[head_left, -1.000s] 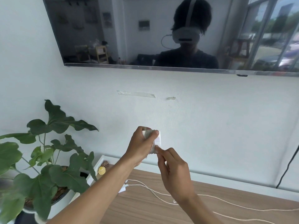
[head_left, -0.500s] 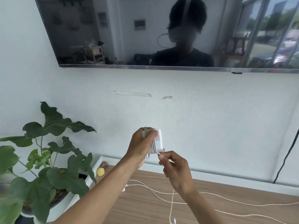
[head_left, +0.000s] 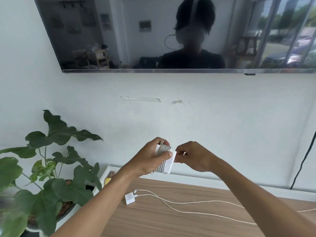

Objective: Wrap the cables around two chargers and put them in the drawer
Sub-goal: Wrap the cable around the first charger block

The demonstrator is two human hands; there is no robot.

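Observation:
My left hand [head_left: 150,159] grips a white charger [head_left: 166,159] held up in front of the wall, with its grey-white cable wound in many turns around the block. My right hand [head_left: 193,156] is at the charger's right edge, fingers pinched on the cable's end beside the block. A second, smaller white charger [head_left: 130,199] lies on the wooden cabinet top [head_left: 162,219], its long cream cable [head_left: 196,206] trailing loose to the right. No drawer shows.
A leafy potted plant [head_left: 51,168] stands at the left beside the cabinet. A wall-mounted TV [head_left: 119,40] hangs above. A black cord [head_left: 303,161] runs down the wall at the right. A small yellow object [head_left: 107,180] sits at the cabinet's left end.
My right hand has risen from below the charger to its right edge. The loose tail that hung from it is gone from view. My view has tipped slightly downward, showing the second charger.

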